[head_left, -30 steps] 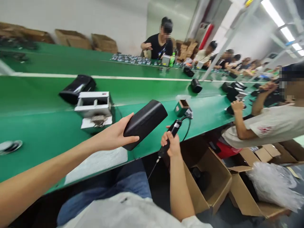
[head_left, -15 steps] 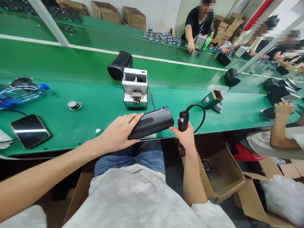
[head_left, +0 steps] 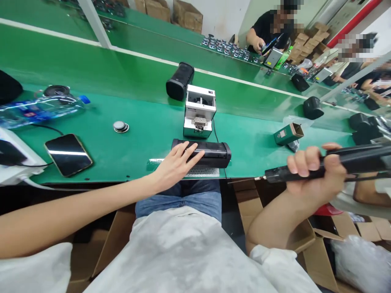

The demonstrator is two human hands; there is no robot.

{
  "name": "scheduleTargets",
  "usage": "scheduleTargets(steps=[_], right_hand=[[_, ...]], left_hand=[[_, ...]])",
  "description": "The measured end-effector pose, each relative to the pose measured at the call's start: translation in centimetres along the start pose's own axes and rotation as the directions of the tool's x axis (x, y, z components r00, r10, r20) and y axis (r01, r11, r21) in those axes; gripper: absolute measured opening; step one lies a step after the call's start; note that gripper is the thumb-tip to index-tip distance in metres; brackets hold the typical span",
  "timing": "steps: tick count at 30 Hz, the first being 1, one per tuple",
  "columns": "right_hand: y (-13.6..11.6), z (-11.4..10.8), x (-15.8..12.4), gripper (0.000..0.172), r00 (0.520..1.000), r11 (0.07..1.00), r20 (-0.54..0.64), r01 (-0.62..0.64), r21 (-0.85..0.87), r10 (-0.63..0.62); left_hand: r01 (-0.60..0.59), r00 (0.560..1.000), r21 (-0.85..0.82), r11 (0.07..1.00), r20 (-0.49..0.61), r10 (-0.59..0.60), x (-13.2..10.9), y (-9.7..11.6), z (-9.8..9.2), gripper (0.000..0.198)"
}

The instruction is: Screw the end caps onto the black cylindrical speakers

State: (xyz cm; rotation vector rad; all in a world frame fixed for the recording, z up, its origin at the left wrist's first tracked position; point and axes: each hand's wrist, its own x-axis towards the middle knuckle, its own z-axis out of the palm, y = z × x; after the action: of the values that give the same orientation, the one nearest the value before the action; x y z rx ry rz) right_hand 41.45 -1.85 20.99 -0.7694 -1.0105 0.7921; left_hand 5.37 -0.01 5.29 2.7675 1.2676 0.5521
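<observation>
A black speaker housing [head_left: 214, 154] lies lengthwise near the bench's front edge, partly on a bubble-wrap sheet [head_left: 203, 172]. My left hand [head_left: 179, 162] rests on its left end with fingers spread out. Off to the right, my right hand [head_left: 317, 169] is wrapped round a black electric screwdriver [head_left: 276, 175], held nearly level and apart from the housing, its bit pointing left. Just behind the housing stands a white screw feeder [head_left: 200, 112].
On the left lie a phone [head_left: 69, 154], a plastic bottle [head_left: 39, 112] and a small round metal part [head_left: 121, 127]. Another black speaker [head_left: 180, 81] sits behind the feeder. A green box [head_left: 288, 134] stands at right. A co-worker [head_left: 271, 30] sits across the bench.
The housing has gone from tilted in my left hand to lying on the bench. My right hand has moved right and up, turning the screwdriver from upright to level. The view has shifted left.
</observation>
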Motion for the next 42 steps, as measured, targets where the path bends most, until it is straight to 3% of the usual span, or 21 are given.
scheduleTargets(steps=[3,5,7,9,12,15,22,29,34,38,42], right_hand=[[-1.0,3.8,1.6,0.022,0.985,0.985,0.003,0.172,0.012,-0.172],[-0.2,6.9,2.8,0.018,0.963,0.962,0.015,0.269,0.044,-0.270],[1.8,10.3,4.1,0.019,0.926,0.924,0.055,0.367,0.106,-0.374],[4.5,13.6,5.6,0.017,0.886,0.888,0.098,0.438,0.139,-0.453],[8.5,17.9,7.4,0.022,0.873,0.888,0.162,0.450,0.095,-0.460],[11.4,20.5,8.5,0.038,0.871,0.903,0.248,0.427,0.049,-0.425],[15.1,22.1,10.1,0.058,0.902,0.918,0.252,0.384,-0.100,-0.350],[15.4,21.6,10.7,0.071,0.922,0.921,0.270,0.335,-0.197,-0.278],[12.5,21.4,8.5,0.050,0.918,0.935,0.307,0.311,-0.171,-0.250],[8.8,22.9,5.2,0.011,0.923,0.966,0.305,0.256,-0.025,-0.236],[7.4,24.9,3.0,0.010,0.910,0.966,0.330,0.218,0.140,-0.253]], left_hand=[[-0.036,0.999,-0.038,0.999,-0.002,0.035,-2.3,0.5,-0.5,0.086],[-0.001,0.999,-0.114,0.994,-0.052,-0.004,-3.5,-0.1,-0.7,0.089],[0.087,0.987,-0.231,0.969,-0.109,-0.115,-4.1,-1.4,-0.3,0.112],[0.150,0.975,-0.380,0.913,-0.095,-0.200,-4.3,-2.9,0.6,0.136],[0.161,0.972,-0.562,0.812,-0.050,-0.228,-4.4,-4.3,2.3,0.137],[0.152,0.965,-0.631,0.761,-0.072,-0.253,-4.6,-4.5,3.5,0.137],[0.191,0.959,-0.705,0.683,-0.015,-0.283,-4.8,-4.3,3.9,0.135],[0.164,0.962,-0.726,0.667,-0.031,-0.271,-4.6,-4.5,4.1,0.132],[0.165,0.961,-0.725,0.669,-0.035,-0.274,-4.6,-4.4,4.2,0.133],[0.153,0.964,-0.717,0.680,-0.042,-0.262,-4.6,-4.4,4.3,0.136],[0.136,0.968,-0.708,0.693,-0.056,-0.246,-4.6,-4.5,4.4,0.139]])
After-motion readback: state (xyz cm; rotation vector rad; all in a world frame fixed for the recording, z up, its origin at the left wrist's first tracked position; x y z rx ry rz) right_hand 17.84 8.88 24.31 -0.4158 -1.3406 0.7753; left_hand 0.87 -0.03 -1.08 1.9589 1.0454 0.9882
